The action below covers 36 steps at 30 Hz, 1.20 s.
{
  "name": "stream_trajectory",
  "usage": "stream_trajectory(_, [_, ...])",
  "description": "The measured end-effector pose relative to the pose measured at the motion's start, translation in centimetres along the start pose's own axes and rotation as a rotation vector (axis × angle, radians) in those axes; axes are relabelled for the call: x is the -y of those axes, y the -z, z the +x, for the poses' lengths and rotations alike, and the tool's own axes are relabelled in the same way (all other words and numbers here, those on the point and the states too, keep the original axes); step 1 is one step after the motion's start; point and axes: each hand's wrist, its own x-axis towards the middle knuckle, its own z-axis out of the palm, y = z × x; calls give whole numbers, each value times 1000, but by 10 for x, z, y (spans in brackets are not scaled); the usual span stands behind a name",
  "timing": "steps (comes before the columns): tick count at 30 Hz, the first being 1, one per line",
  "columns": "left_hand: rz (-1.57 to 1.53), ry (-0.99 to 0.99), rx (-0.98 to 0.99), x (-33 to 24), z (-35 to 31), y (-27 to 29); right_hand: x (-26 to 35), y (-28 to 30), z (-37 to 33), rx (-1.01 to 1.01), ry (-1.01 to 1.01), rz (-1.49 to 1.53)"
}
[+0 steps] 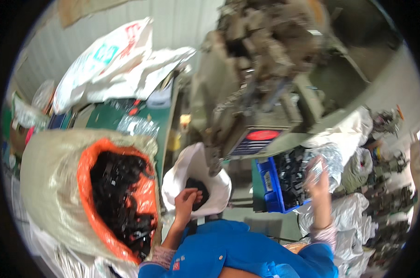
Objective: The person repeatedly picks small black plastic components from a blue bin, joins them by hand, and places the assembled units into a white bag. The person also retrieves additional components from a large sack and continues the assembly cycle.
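My left hand (186, 202) is over the mouth of a white bag-like container (171, 184) with black material in its bottom. Its fingers are curled together, and whatever they may hold is too small to make out. At the right, my right hand (315, 180) reaches to a clear plastic bag (331, 157) at the side of a blue bin (275, 194). Blur and shiny plastic obscure its fingers. Many small black parts (291, 178) fill the bin. To the left stands a big woven sack (52, 185) with an orange lining, full of black plastic pieces (119, 185).
A large grey machine (265, 60) with a red-and-blue label overhangs the white container. Behind the sack is a green table (103, 116) carrying a white printed sack (112, 69). More plastic bags (342, 217) and metal machinery parts (386, 194) crowd the right side.
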Motion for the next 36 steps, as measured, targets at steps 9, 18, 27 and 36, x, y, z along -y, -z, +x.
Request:
stream_trajectory(9, [69,-100,-22,-16,-26,3,329,-353,-29,526,1026,-581])
stream_trajectory(18, [329,-164,-168,1,-44,54,180,-360,56,412,1268,-1184])
stream_trajectory(27, [275,-422,-405,-80,-34,118,-89,-25,-53,250,586,-1635])
stream_trajectory(36, [1684,-588,-721,-183,45,225,-67,-46,-107,86,939,-1740])
